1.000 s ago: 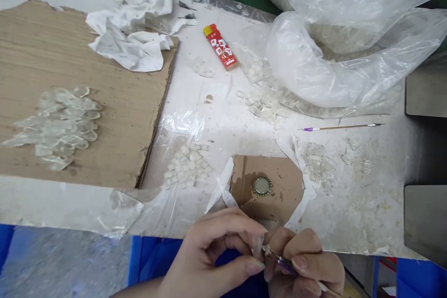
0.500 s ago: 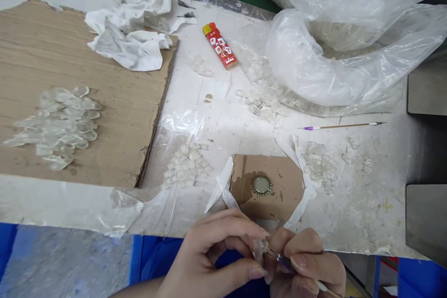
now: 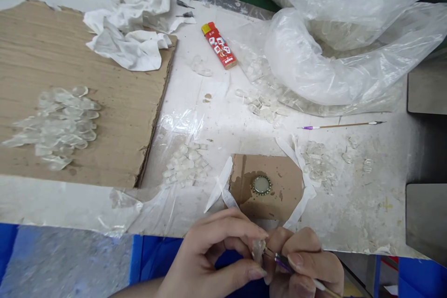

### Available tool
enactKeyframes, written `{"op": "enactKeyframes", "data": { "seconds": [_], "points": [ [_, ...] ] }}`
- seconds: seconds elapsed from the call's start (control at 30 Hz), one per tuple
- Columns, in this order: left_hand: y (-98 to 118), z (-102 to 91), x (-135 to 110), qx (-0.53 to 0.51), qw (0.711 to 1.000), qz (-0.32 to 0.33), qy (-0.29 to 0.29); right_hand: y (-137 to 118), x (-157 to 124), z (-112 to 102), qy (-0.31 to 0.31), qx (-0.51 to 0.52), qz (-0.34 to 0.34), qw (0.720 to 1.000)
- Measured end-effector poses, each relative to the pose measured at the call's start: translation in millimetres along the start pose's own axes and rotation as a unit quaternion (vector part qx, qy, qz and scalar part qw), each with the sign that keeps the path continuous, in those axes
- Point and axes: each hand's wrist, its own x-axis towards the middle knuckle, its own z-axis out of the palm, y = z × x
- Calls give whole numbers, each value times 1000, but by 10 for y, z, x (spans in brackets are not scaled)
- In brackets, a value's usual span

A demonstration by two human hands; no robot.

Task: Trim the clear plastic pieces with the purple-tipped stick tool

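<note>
My left hand pinches a small clear plastic piece between thumb and fingers, low in the view at the table's front edge. In my right hand is a thin stick tool with a purple collar and a fine needle-like tip, held like a pen. The tip meets or nearly meets the plastic piece; exact contact is too small to tell. Just beyond the hands, a bottle cap lies upturned on a small cardboard pad with white tape at its sides, and something pale fills the cap.
Clear pieces lie in piles: one on the large cardboard, small blocks left of the pad, others to its right. Behind are a lighter, a similar stick tool, crumpled white cloth and a big plastic bag.
The tool in my right hand has shifted very slightly left along with that hand. My left hand keeps its pinch on the plastic piece. Everything on the table stays in place.
</note>
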Motion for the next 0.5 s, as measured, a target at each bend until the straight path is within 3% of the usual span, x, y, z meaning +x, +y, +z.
{"op": "enactKeyframes", "data": {
  "seconds": [0.27, 0.37, 0.5],
  "points": [
    [-3, 26, 2, -33, 999, -5, -3, -14, -7, -145, 10, -5, 16, 1000],
    [14, 30, -14, -57, 998, -18, -14, -17, 1, -281, -38, -87, 28, 995],
    [23, 15, -9, -83, 995, -29, -39, -37, 94, -403, -125, -205, 83, 967]
  ]
}}
